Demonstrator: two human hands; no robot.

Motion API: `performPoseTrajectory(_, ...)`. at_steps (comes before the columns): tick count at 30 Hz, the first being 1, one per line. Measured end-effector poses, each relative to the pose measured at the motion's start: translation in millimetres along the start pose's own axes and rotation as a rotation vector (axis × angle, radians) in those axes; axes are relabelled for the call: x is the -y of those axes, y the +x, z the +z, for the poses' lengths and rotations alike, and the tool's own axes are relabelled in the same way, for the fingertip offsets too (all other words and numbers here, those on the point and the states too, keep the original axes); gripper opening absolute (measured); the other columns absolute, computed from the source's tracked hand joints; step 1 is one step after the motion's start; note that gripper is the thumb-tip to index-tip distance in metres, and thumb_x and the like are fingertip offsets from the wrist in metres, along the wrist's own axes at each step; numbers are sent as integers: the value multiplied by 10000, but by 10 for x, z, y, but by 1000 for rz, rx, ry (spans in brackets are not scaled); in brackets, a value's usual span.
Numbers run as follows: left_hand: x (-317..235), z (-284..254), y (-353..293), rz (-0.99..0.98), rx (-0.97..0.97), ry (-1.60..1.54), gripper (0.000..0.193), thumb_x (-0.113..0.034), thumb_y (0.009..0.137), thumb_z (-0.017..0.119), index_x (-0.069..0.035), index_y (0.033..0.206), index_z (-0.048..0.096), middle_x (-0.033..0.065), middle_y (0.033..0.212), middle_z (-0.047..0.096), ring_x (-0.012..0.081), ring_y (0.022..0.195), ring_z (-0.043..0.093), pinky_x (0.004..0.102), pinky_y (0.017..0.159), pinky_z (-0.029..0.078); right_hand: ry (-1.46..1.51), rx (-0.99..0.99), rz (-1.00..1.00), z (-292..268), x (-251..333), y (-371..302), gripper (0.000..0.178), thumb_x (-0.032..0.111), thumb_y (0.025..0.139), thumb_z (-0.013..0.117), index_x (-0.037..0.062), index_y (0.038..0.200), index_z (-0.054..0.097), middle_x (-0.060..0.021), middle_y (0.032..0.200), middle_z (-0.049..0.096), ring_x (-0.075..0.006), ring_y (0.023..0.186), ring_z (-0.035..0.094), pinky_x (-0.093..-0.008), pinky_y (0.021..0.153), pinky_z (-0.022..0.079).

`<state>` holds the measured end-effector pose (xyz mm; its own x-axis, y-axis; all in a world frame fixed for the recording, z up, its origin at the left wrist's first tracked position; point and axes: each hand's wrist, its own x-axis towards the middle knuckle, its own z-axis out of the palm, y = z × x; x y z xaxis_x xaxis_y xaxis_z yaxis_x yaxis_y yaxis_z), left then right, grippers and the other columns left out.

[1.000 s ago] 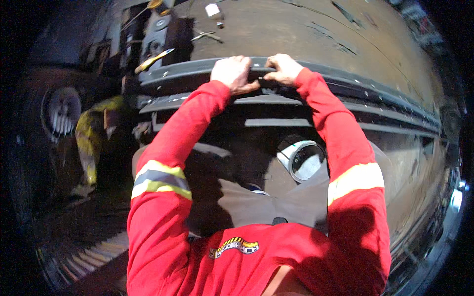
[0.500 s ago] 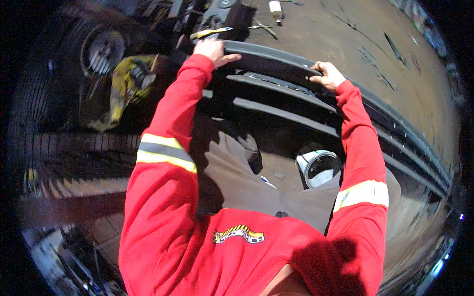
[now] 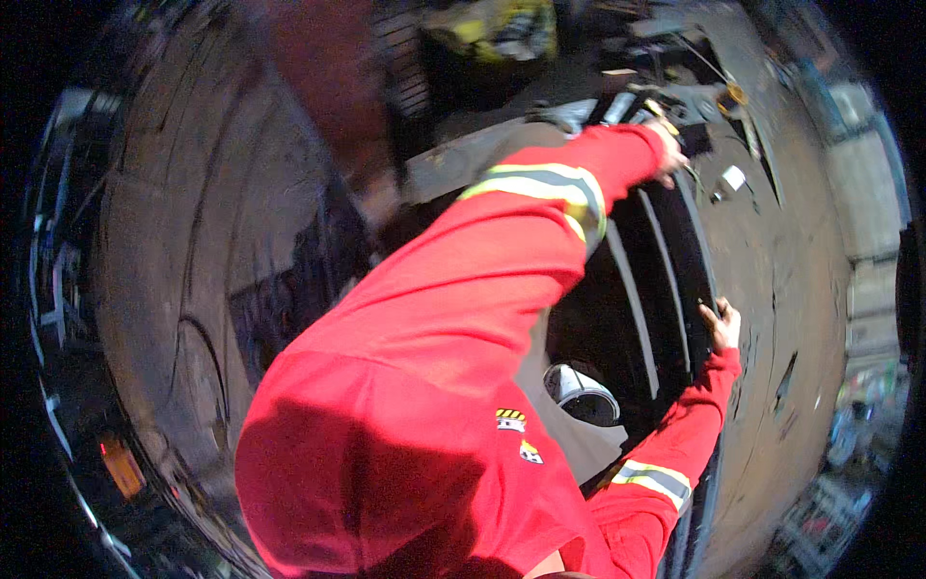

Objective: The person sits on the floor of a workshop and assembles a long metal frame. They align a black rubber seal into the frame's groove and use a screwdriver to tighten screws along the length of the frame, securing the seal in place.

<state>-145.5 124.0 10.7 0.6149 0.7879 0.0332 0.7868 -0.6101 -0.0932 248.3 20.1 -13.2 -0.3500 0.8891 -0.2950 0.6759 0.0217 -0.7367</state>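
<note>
A long dark metal bar (image 3: 696, 253) with a raised edge runs down the right part of the head view. My left hand (image 3: 669, 154) is at its far end, fingers bent over the bar and somewhat blurred. Nearer to me, my right hand (image 3: 721, 324) grips the same bar's outer edge, thumb and fingers curled on it. Beside that bar, closer to my legs, lie narrower parallel strips (image 3: 632, 307). Just beyond my left hand is a yellow-handled tool (image 3: 660, 114), partly hidden.
A white bucket (image 3: 585, 394) stands between my legs and the bars. A small bottle with a white label (image 3: 731, 180) lies on the brown floor (image 3: 772, 280) beyond. Yellow crumpled material (image 3: 502, 31) sits at the top. A reddish beam (image 3: 323, 87) rises at left.
The view has swung to the left, so the bars now appear steeper and further right. Both hands remain at the same bar.
</note>
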Motion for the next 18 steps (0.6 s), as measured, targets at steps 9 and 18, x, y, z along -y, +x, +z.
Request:
performPoseTrajectory(9,-2260,-1366,-1753,-241,-783,-781,262,-214,620,628,-54,806,534,141,808,514,302,802,520,444,719,391,191,53,-131,-156,-538,160,119,46,782,702,31,851,606,29,801,575,-65,714,477,-220,672,416)
performPoseTrajectory(18,-1494,-2070,-4579,-600,156,-1236,200,-171,822,563,-6,907,639,153,797,650,213,745,634,340,676,490,154,-5,-108,-14,-311,156,519,25,770,716,3,1242,503,-35,978,628,-118,822,584,-229,725,479)
